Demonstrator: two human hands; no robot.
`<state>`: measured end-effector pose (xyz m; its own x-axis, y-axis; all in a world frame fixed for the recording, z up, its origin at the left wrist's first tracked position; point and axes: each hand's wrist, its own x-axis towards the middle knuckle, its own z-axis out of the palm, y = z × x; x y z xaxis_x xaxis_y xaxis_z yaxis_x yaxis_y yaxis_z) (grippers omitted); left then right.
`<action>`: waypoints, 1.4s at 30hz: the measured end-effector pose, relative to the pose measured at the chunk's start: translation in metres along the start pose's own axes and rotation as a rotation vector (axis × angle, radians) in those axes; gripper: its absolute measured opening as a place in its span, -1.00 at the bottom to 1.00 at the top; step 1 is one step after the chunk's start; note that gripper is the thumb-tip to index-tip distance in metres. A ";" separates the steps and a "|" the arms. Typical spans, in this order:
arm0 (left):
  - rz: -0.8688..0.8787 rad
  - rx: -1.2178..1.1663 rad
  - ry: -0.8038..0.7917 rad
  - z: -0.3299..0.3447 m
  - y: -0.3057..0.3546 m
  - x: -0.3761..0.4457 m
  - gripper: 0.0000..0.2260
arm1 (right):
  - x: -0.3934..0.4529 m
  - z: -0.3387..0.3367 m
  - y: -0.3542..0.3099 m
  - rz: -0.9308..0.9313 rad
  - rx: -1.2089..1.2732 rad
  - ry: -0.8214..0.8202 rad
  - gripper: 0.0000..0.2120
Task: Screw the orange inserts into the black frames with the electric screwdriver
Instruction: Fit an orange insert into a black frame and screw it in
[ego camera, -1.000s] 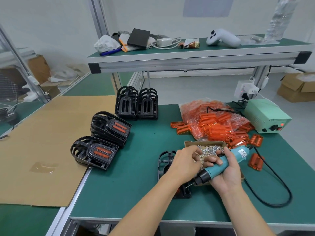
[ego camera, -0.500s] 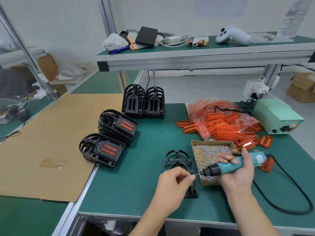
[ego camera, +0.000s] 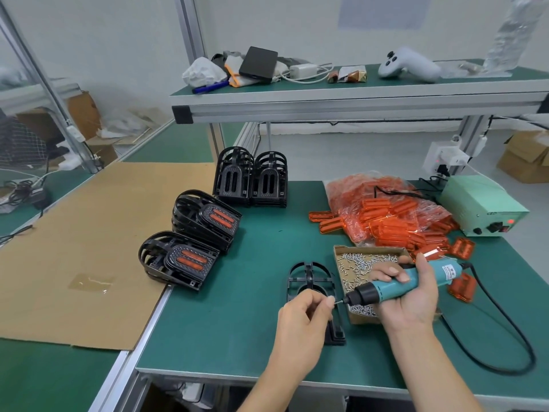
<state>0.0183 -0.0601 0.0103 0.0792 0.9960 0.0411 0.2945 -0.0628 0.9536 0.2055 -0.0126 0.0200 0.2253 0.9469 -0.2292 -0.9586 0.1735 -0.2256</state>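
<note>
Near the front edge of the tabletop (ego camera: pixel 225 331), the right hand (ego camera: pixel 411 295) grips the electric screwdriver (ego camera: pixel 395 285), tip pointing left. The left hand (ego camera: pixel 300 318) pinches what looks like a small screw against the bit. So the step in hand seems to be loading a screw. The black frame (ego camera: pixel 309 281) lies just beneath, beside the screw box (ego camera: pixel 371 252). Next, the tip must tilt down onto a frame hole without dropping the screw. Spare orange inserts (ego camera: pixel 386 215) lie toward the right rear.

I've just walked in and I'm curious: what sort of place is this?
Most likely a small factory assembly bench. Stacks of identical black frames stand on the green mat, a bag of orange inserts lies beside a box of screws, and the right hand holds a corded electric screwdriver.
</note>
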 end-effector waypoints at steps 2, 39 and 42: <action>0.004 0.002 -0.006 -0.001 0.000 0.000 -0.75 | -0.001 0.001 0.002 -0.002 -0.007 -0.002 -0.77; 0.326 0.637 0.299 -0.002 -0.045 0.037 -0.92 | 0.009 0.062 0.074 -0.326 -1.018 -0.307 -0.79; 0.341 0.660 0.296 -0.002 -0.046 0.036 -0.92 | 0.010 0.060 0.075 -0.330 -1.024 -0.314 -0.79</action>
<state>0.0053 -0.0208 -0.0315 0.0377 0.8848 0.4644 0.8099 -0.2993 0.5045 0.1251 0.0264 0.0573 0.2493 0.9472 0.2017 -0.2321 0.2606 -0.9371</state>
